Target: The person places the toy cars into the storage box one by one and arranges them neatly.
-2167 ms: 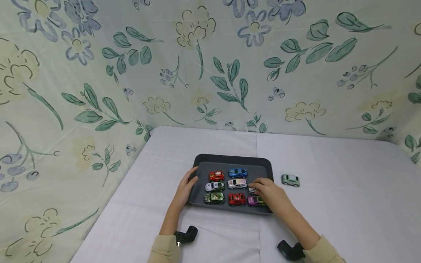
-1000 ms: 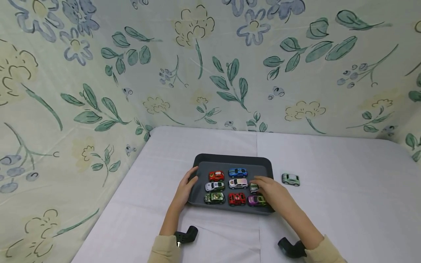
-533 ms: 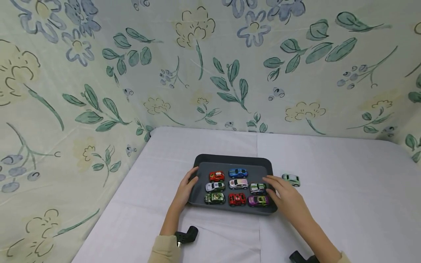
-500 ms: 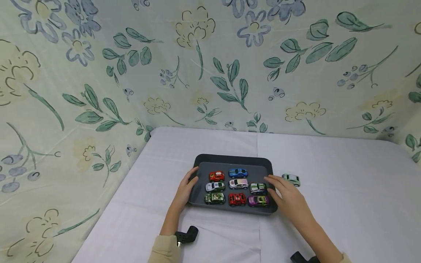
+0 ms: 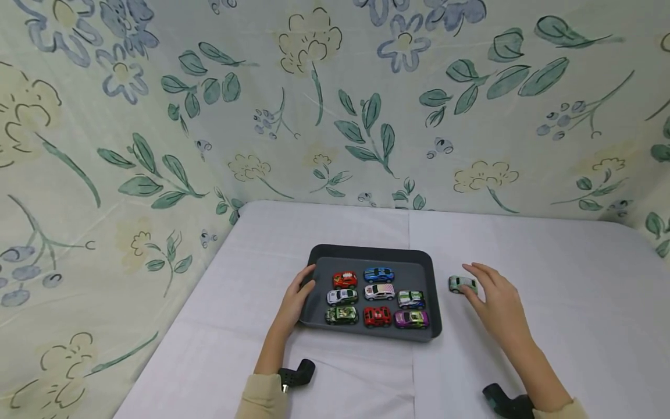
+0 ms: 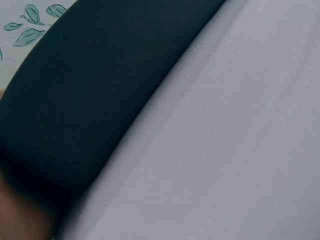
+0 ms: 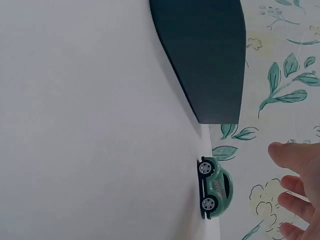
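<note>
My left hand (image 5: 291, 298) holds the left rim of a dark grey tray (image 5: 437, 314), thumb and a finger lying over the edge. The tray's dark side wall (image 6: 100, 80) fills much of the left wrist view, where the hand is a blur. Right of the tray, a mint-green toy car (image 7: 218, 188) stands on the white cloth. My right hand (image 5: 499, 305) hovers over that car with thumb and fingers spread; the right wrist view shows it apart from the car, holding nothing.
Several toy cars sit in the tray in rough rows, among them a blue car (image 5: 379, 274), a purple car (image 5: 412, 319) and a green-and-white car (image 5: 411, 299). White cloth (image 5: 565, 267) covers the table; a floral curtain (image 5: 324, 105) hangs behind.
My right hand has let go of the green-and-white car in the tray and moved right, out over the mint-green car. My left hand and the tray have stayed in place.
</note>
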